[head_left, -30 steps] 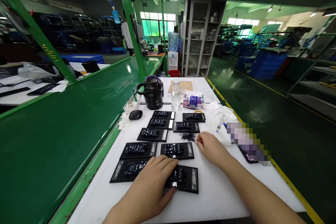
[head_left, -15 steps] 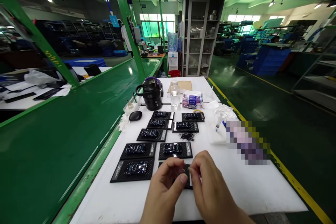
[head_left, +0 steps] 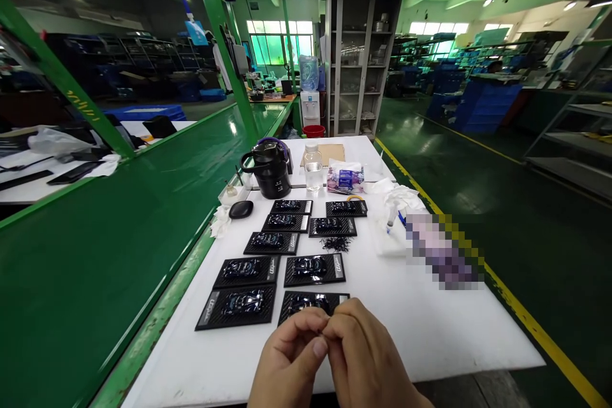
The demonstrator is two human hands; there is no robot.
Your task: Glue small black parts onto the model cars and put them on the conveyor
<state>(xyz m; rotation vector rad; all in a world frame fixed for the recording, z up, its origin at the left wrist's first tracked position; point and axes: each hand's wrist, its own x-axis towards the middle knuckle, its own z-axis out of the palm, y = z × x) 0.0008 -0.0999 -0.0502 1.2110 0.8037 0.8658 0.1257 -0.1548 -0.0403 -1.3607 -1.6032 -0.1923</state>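
Note:
My left hand [head_left: 289, 360] and my right hand [head_left: 366, 360] meet at the near edge of the white table [head_left: 430, 325], fingertips pinched together on something too small to make out. Just beyond them lies a black card with a dark toy car [head_left: 310, 303], partly hidden by my fingers. Several more such cards lie in two rows, among them the near left card [head_left: 238, 306] and the middle right card [head_left: 314, 269]. A small heap of black screws [head_left: 336, 243] lies between the cards farther up.
A black jug [head_left: 268, 169], a clear bottle [head_left: 313, 169], a wipes packet [head_left: 345, 177], crumpled tissues [head_left: 399, 196] and a black oval case [head_left: 240, 209] stand at the far end. A green conveyor [head_left: 119, 229] runs along the left. A yellow floor line [head_left: 526, 325] borders the right.
My right hand came back from the screw heap and my left hand lifted off the near card; both now pinch together lower and closer to me.

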